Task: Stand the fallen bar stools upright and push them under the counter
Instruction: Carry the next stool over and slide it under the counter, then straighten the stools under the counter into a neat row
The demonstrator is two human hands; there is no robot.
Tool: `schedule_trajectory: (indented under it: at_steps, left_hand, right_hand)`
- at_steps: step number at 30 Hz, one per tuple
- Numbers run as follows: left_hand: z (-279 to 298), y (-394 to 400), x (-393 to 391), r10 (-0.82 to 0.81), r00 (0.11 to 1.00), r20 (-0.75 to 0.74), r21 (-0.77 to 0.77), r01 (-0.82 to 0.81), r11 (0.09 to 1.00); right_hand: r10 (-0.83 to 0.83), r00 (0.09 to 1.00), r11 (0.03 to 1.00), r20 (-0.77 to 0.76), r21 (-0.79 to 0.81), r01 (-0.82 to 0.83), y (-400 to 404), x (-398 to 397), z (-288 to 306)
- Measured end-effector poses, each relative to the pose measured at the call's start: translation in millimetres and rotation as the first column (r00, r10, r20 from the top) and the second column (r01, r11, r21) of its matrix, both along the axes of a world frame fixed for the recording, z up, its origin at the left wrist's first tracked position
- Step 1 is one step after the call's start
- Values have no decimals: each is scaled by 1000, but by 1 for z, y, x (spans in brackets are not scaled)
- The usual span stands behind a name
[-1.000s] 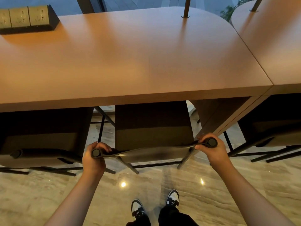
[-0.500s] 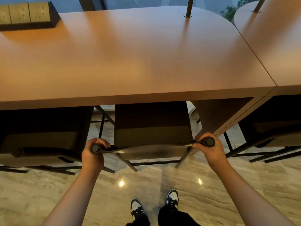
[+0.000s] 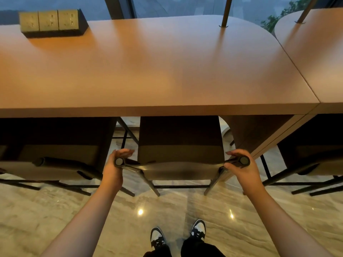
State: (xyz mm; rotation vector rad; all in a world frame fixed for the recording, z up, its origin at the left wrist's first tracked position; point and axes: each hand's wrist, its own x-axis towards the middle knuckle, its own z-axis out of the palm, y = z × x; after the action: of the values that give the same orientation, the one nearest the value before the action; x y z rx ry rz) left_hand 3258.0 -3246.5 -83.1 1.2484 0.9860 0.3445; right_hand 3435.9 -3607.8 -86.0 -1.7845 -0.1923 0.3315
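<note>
Head view, left to right. A neighbouring stool (image 3: pixel 61 164) stands upright, seat under the counter (image 3: pixel 167 75). The left hand (image 3: pixel 114 168) has loosened on the left end of the backrest bar (image 3: pixel 178 164): half a second ago its fingers (image 3: pixel 124 152) wrapped the bar, now they spread above it, palm against the end cap. The centre stool (image 3: pixel 181 145) stands upright, seat mostly beneath the counter edge. The right hand (image 3: pixel 241 168) has also relaxed, apparently cupping the right end loosely; its grip is partly hidden. A further stool (image 3: pixel 313 160) sits tucked under at far right. Judgement: release is under way, so this stool is placed.
</note>
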Motion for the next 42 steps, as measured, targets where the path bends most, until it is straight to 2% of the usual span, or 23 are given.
schedule_trajectory:
  at_steps: [3, 6, 8, 10, 12, 16, 19, 22, 25, 27, 30, 32, 36, 38, 42]
  left_hand:
    - [22, 0, -14, 86, 992, -94, 85, -78, 993]
    - [42, 10, -49, 23, 995, -99, 278, 6, 961]
    - [56, 22, -75, -26, 993, -114, 430, 73, 900]
    - [77, 39, -97, -80, 990, -114, 568, 131, 812]
    - [100, 61, -115, -124, 986, -114, 689, 168, 705]
    - [137, 117, -134, -189, 945, -267, 854, 323, 408]
    - [143, 161, -141, -248, 859, -448, 838, 501, 218]
    - [134, 197, -146, -318, 668, -672, 660, 736, 152]
    - [108, 222, -151, -325, 514, -794, 536, 844, 23]
    - [92, 232, -150, -317, 509, -800, 543, 840, -21]
    - [76, 246, -144, -286, 496, -820, 531, 845, -57]
    - [68, 255, -139, -235, 470, -851, 501, 860, -94]
    - [61, 262, -131, -211, 444, -871, 477, 866, -146]
    - [60, 264, -128, -221, 450, -865, 487, 858, -163]
    - [58, 266, -125, -216, 453, -865, 492, 850, -186]
  right_hand:
    - [-9, 1000, 1000, 0, -22, 9, -7, -4, 5]
    - [-103, 993, 994, 52, -41, 105, -8, -15, 17]
    - [-169, 970, 978, 174, -89, 186, -1, -29, 29]
    - [-215, 915, 959, 340, -102, 264, 14, -44, 44]
    - [-202, 858, 962, 472, -70, 264, 38, -60, 62]
    - [-15, 831, 989, 557, -116, 96, 105, -98, 85]
    - [109, 812, 986, 574, -167, -14, 166, -129, 86]
    - [197, 822, 964, 533, -260, -63, 222, -155, 80]
    - [308, 822, 909, 479, -404, -105, 276, -173, 72]
    - [405, 834, 827, 376, -540, -158, 301, -178, 67]
    - [481, 849, 653, 220, -736, -179, 321, -177, 58]
    - [494, 849, 570, 185, -807, -156, 325, -171, 57]
    - [577, 806, 318, 131, -945, -74, 315, -158, 59]
    - [577, 811, 280, 98, -956, -83, 313, -157, 61]
    - [584, 805, 312, 106, -944, -102, 312, -152, 64]
